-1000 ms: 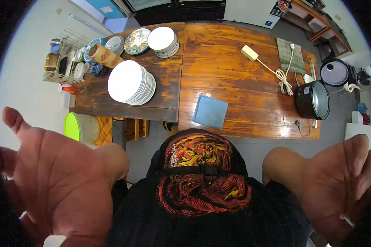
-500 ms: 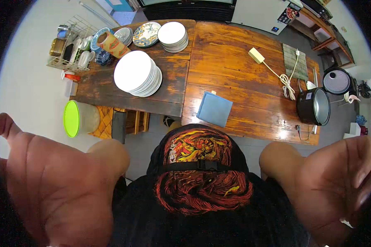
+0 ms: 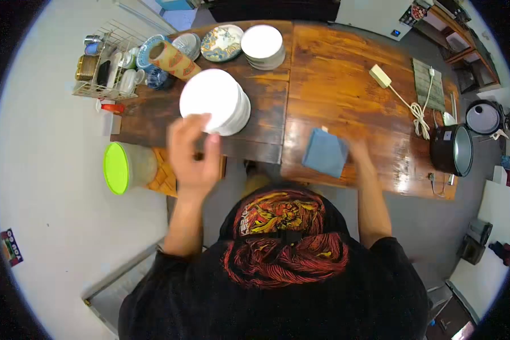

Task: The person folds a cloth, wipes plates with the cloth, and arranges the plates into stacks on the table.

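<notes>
My left hand [image 3: 192, 156] is held over the near edge of a tall stack of white plates [image 3: 211, 93]. Its fingers are curved, with the thumb spread away from them and nothing visible between. Whether the fingertips touch the top plate I cannot tell. My right hand [image 3: 357, 151], smeared by motion, is at the right edge of a folded blue cloth [image 3: 324, 156] on the wooden table [image 3: 334, 85]. Its fingers are too blurred to make out, and I cannot tell if it touches the cloth.
Behind the tall stack stand a smaller plate stack [image 3: 262, 44], patterned plates [image 3: 221, 42] and a cardboard roll [image 3: 174, 60]. A wire dish rack [image 3: 110, 62] is at the left. A power strip [image 3: 380, 76] and black cooker pot [image 3: 452, 149] lie right; a green-lidded bin [image 3: 117, 168] stands below left.
Both hands have moved from close beside the camera, low at either side, forward to the table. The left is now by the plates, the right by the cloth. The view has shifted slightly.
</notes>
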